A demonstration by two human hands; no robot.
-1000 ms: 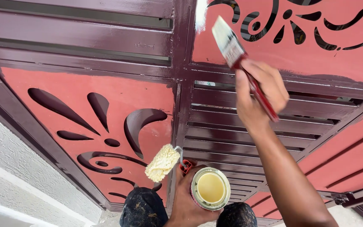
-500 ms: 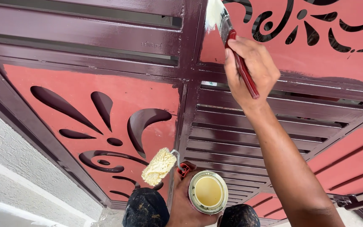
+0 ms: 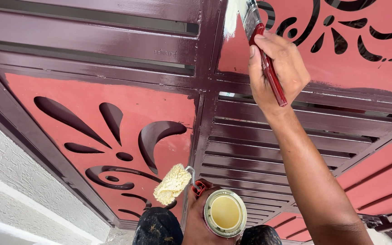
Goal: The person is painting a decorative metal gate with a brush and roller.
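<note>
My right hand [image 3: 275, 72] is raised and grips a paintbrush [image 3: 262, 43] with a red handle. Its pale bristles press against the upper red panel [image 3: 341, 63] of a metal gate, where a cream patch [image 3: 230, 18] of fresh paint shows beside the dark maroon upright [image 3: 205, 90]. Low in the view my left hand [image 3: 200, 222] holds a small open tin [image 3: 224, 212] of cream paint. The same hand also holds a small roller [image 3: 172, 183] with a red handle and a cream fuzzy sleeve.
The gate has maroon slats [image 3: 268, 149] and a second red panel [image 3: 114, 131] with cut-out leaf shapes. A rough white wall [image 3: 10, 181] runs along the left. My paint-spattered dark knees [image 3: 157, 227] show at the bottom edge.
My right hand has carried the brush up and leftward until its bristles touch the panel's top corner. The view has shifted a little. The left hand with tin and roller stays put.
</note>
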